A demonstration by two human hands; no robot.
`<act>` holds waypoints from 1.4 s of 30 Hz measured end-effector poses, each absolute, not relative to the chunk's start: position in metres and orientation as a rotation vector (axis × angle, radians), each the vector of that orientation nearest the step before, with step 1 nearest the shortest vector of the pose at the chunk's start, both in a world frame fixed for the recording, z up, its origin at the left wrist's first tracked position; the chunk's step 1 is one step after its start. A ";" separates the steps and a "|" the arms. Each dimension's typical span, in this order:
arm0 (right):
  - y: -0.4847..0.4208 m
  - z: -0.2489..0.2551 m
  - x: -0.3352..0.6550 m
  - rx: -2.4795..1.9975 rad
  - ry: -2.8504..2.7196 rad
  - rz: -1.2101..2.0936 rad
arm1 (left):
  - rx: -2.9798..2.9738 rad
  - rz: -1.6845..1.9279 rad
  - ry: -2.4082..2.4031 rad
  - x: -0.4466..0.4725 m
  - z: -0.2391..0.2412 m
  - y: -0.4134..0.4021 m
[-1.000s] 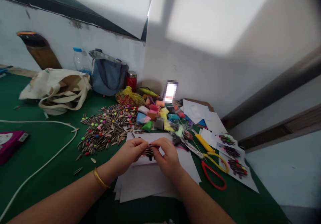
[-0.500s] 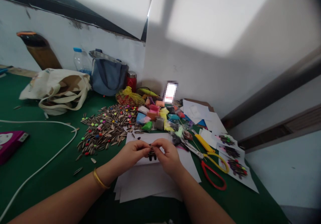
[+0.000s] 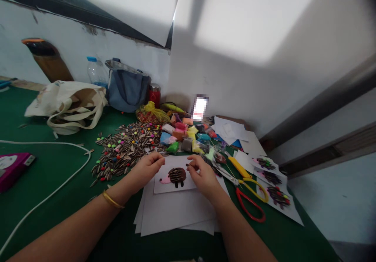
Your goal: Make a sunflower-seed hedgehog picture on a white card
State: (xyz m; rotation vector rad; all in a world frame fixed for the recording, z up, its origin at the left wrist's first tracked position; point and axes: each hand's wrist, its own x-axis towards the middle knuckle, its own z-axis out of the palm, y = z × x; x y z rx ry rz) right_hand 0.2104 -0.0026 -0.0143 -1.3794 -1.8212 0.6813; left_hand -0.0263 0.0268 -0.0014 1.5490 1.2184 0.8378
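Hedgehog figure (image 3: 179, 175), pink-snouted and brown-bodied, on a white card (image 3: 170, 162) atop loose paper sheets (image 3: 176, 213).
The right hand (image 3: 202, 176) pinches a small dark piece (image 3: 187, 165) near the card's right edge; the left hand (image 3: 148, 168), fingers drawn together beside the seed pile (image 3: 125, 148), may or may not grip something: I cannot tell.

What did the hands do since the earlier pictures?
They moved apart: the left hand went left and the right hand went right, so the hedgehog now shows between them. A small dark bit is at the right fingertips; whether anything was let go, I can't tell. The seed pile and scissors stayed put.
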 end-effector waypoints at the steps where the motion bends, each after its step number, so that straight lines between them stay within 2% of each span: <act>1: -0.002 -0.016 0.212 -1.391 -1.837 0.670 | 1.637 0.828 1.251 -0.028 -0.001 0.028; 16: 0.006 -0.014 0.222 -1.568 -1.990 0.575 | 2.238 0.199 1.523 -0.035 0.003 0.027; 42: 0.002 -0.020 0.203 -1.510 -2.124 0.589 | 2.310 0.118 1.525 -0.035 0.000 0.026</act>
